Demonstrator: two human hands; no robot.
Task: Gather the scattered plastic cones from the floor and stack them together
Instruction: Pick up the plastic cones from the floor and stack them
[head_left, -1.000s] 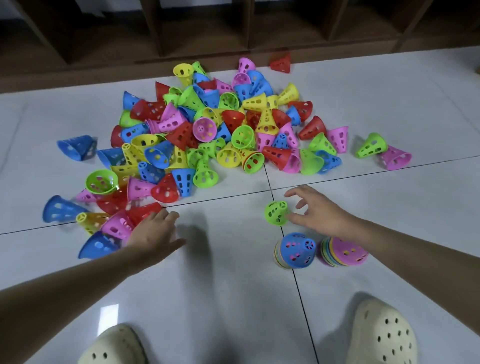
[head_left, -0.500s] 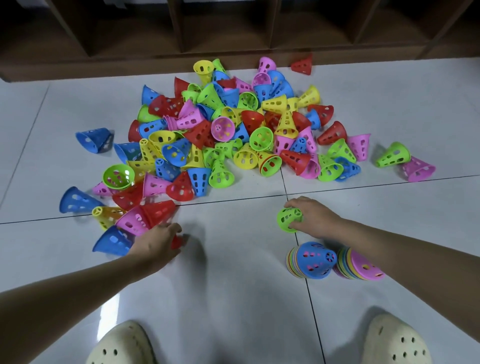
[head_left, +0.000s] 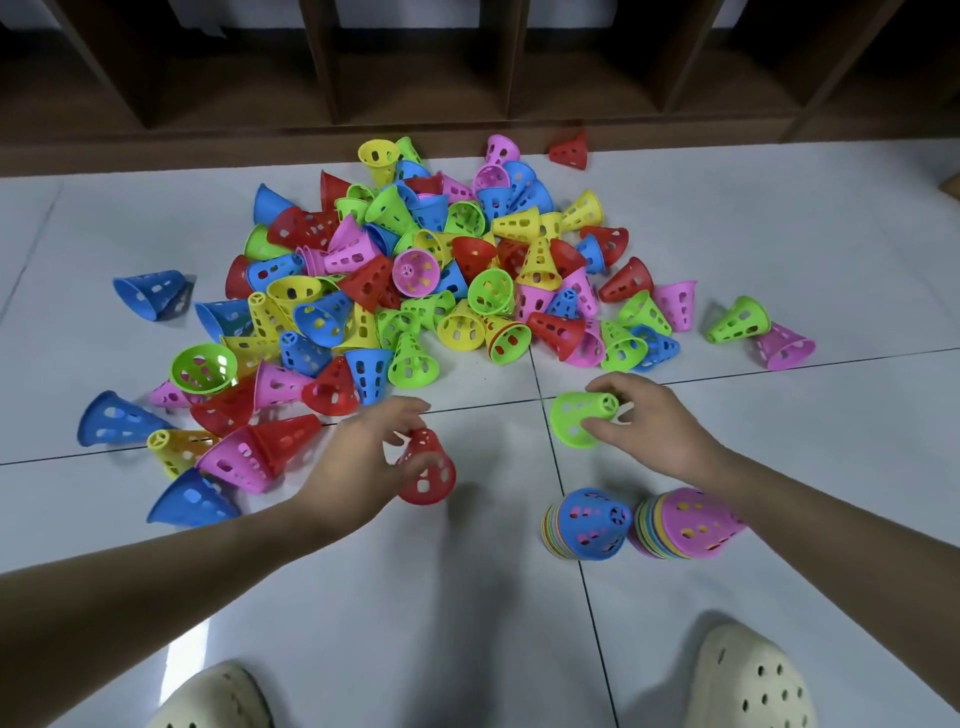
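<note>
A big heap of perforated plastic cones in red, blue, green, yellow and pink covers the white tiled floor ahead of me. My left hand holds a red cone just above the floor, near the heap's front edge. My right hand grips a green cone by its narrow top. Two stacks stand near my right foot: one topped by a blue cone, the other by a pink cone.
A dark wooden shelf unit runs along the back of the floor. Stray cones lie apart: a blue one at left, a green and pink pair at right. My cream clogs show at the bottom.
My left hand took a red cone from the heap's left edge and drew it rightward. My right hand closed on the green cone and lifted it.
</note>
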